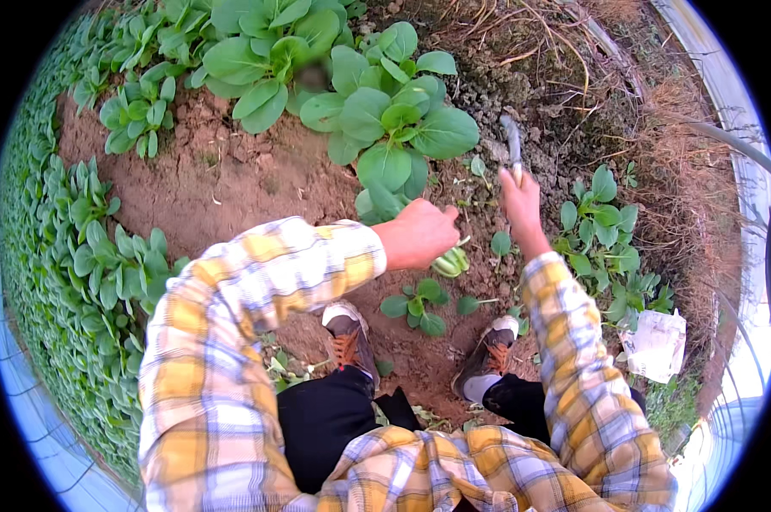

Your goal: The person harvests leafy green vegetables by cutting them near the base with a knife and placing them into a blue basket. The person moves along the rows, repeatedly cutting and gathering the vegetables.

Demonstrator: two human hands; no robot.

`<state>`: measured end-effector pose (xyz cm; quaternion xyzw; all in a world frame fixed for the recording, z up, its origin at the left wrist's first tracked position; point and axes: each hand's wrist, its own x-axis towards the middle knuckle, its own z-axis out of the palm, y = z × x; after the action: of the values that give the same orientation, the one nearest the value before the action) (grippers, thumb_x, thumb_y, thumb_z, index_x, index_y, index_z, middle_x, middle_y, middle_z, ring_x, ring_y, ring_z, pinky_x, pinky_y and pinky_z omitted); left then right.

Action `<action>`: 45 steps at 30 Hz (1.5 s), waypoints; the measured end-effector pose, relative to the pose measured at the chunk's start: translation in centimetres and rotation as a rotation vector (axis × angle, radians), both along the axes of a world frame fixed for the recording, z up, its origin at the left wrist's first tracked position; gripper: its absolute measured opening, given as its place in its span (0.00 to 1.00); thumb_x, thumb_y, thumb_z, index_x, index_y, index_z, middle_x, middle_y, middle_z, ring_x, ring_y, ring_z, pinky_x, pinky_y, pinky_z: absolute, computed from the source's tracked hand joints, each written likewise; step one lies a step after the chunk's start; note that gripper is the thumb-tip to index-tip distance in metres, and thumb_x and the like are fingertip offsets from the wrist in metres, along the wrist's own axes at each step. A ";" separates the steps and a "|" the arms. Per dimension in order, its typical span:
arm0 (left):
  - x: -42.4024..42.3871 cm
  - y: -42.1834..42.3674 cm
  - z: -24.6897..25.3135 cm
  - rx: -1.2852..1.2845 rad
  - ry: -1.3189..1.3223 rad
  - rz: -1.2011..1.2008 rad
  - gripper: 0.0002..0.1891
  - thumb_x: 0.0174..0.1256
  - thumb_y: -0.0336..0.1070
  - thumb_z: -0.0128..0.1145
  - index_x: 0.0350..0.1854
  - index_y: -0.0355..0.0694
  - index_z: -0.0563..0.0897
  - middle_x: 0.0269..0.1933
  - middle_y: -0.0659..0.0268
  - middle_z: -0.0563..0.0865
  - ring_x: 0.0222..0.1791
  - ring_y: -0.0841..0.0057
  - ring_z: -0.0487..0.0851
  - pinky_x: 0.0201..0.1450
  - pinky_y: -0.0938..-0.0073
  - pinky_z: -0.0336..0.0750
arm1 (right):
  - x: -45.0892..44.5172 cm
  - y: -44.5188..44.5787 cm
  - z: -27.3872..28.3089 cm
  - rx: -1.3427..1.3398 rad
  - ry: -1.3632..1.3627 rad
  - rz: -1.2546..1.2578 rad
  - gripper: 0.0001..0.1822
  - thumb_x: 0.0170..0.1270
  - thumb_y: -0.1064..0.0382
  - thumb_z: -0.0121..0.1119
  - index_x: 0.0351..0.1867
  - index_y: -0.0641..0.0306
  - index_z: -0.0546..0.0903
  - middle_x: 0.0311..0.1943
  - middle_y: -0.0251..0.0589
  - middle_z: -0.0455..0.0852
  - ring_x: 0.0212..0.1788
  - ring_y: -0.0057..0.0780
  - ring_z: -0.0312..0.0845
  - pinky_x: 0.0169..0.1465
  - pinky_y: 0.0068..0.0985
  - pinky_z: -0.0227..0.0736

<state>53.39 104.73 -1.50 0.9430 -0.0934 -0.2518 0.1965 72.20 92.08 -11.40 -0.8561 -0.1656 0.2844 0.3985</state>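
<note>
My left hand (pixel 418 235) is closed around a leafy green plant, probably bok choy. Pale stalks of this held plant (pixel 450 263) poke out below my fingers, and leaves show on the hand's far side. In my right hand (pixel 523 203) is a small knife (pixel 513 139), its blade pointing away from me over the soil and apart from the held plant. Just beyond my hands grows a large leafy green (pixel 401 121) with broad rounded leaves. A small seedling (pixel 417 306) stands in the soil between my shoes, and a loose leaf (pixel 468 305) lies to its right.
Another big leafy plant (pixel 273 57) grows at the far side. Dense greens (pixel 72 288) fill the left. A smaller clump (pixel 600 224) and a crumpled piece of printed packaging (pixel 655 345) are at right, near dry roots (pixel 673 128). My shoes (pixel 350 342) rest on brown soil (pixel 232 173).
</note>
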 end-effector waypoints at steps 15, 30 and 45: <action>1.3 11.7 -3.4 0.599 0.191 0.289 0.15 0.52 0.33 0.66 0.44 0.45 0.89 0.69 0.54 0.73 0.45 0.67 0.89 0.43 0.69 0.80 | -8.4 7.2 -0.6 -0.160 -0.050 0.405 0.16 0.70 0.54 0.50 0.44 0.67 0.69 0.31 0.63 0.83 0.37 0.63 0.80 0.42 0.52 0.72; -1.5 12.2 -6.6 0.603 -0.210 0.233 0.13 0.39 0.26 0.64 0.33 0.35 0.84 0.68 0.54 0.74 0.28 0.67 0.88 0.34 0.67 0.78 | -10.7 9.0 -5.1 0.023 0.170 0.266 0.18 0.70 0.55 0.51 0.45 0.74 0.73 0.37 0.70 0.83 0.43 0.67 0.79 0.48 0.52 0.72; -6.7 6.2 0.0 -0.011 -0.214 0.608 0.27 0.50 0.35 0.65 0.56 0.37 0.80 0.69 0.67 0.73 0.47 0.58 0.85 0.47 0.60 0.80 | -11.7 6.8 0.0 0.855 1.003 -0.193 0.21 0.54 0.63 0.73 0.46 0.63 0.76 0.29 0.28 0.77 0.20 0.13 0.68 0.22 0.14 0.63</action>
<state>46.72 110.93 -1.54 0.9477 0.1712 -0.0802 0.2571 60.45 98.91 -11.40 -0.3977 0.0193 0.5206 0.7553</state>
